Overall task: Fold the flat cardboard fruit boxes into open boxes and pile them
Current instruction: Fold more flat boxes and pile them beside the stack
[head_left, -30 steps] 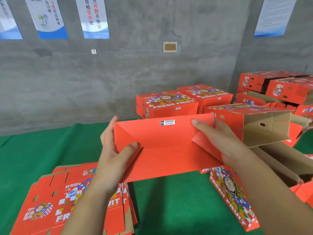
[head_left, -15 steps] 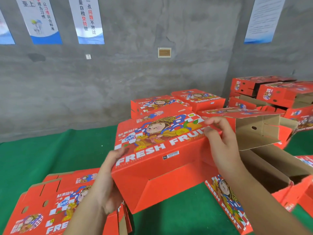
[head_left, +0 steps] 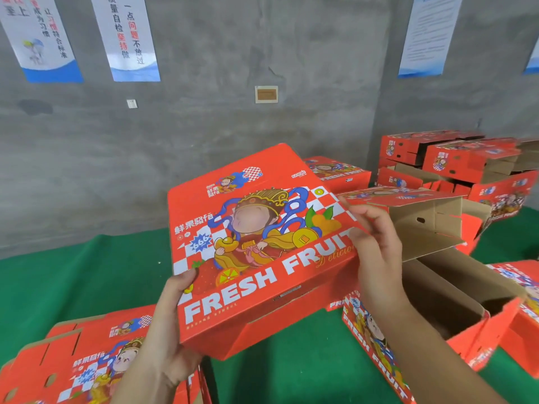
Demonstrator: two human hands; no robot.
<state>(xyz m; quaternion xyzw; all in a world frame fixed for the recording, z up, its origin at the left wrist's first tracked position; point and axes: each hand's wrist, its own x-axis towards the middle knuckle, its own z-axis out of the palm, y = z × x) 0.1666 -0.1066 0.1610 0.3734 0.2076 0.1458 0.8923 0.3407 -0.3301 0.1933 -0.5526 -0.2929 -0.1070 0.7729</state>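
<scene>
I hold a red folded fruit box (head_left: 256, 249) in the air in front of me, its printed "FRESH FRUIT" face turned up and tilted toward me. My left hand (head_left: 172, 333) grips its near left corner, thumb on the printed face and fingers underneath. My right hand (head_left: 376, 255) grips the right edge, fingers curled over the top. A stack of flat red box blanks (head_left: 73, 365) lies at the lower left on the green mat. Folded boxes (head_left: 341, 170) stand behind the held one.
An open folded box (head_left: 431, 310) lies on its side at the right, and another open one (head_left: 420, 217) sits above it. More red boxes (head_left: 455, 161) are piled at the far right corner. A grey concrete wall with posters stands behind. Green mat (head_left: 87, 275) covers the surface.
The box has turned from showing its plain red inside to showing its printed face, and it has risen and tilted toward me. Both hands kept hold of its sides.
</scene>
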